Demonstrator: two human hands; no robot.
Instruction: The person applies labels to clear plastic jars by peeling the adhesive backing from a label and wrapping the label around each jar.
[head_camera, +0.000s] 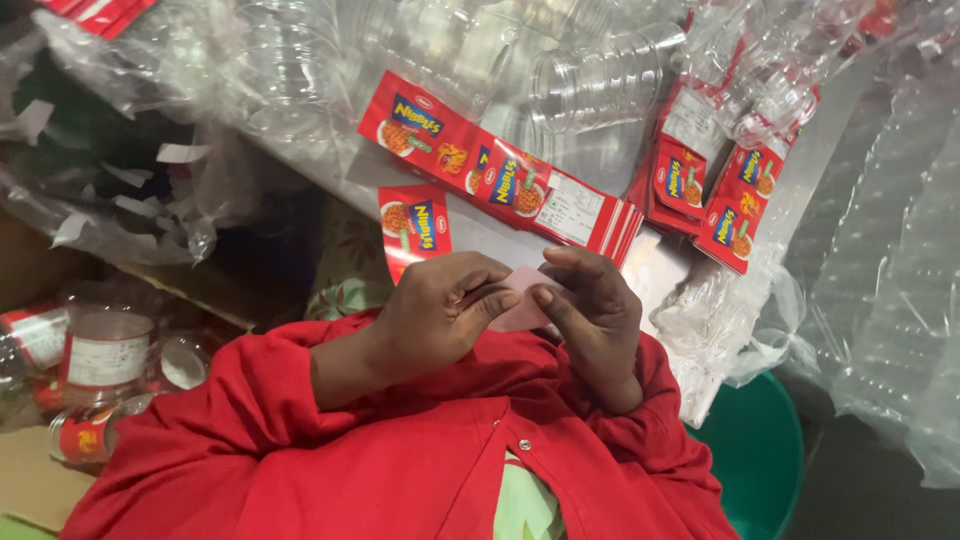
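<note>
Both hands are meeting at the middle of the view, just above the person's red-sleeved lap. Left hand (435, 310) is curling closed, its thumb and fingers pinching one edge of a small pale pink paper slip (520, 300). Right hand (590, 305) is closing on the opposite edge of the same slip, thumb pressing on top and fingers folding beneath, so the slip is sitting stretched between the two hands and partly hidden by them.

Just beyond the left hand's knuckles, a single red label (413, 228) with a picture of noodles is lying on the desk (600, 160), its lower end hidden behind the hand. Beyond that, a long fanned stack of red labels (500, 175) is running diagonally across the desk, from the upper left toward the right hand. Further right, more bundles of red labels (715, 195) are leaning together, some under clear wrap.

At the desk's far edge, a clear plastic jar (600, 85) is lying on its side among other clear jars wrapped in film. Crumpled clear plastic sheeting (890, 250) is hanging down the right side. A green tub (755, 450) is sitting low beside the person's right elbow. On the left, well apart from the hands, labelled jars (105, 350) are standing and lying on brown cardboard.
</note>
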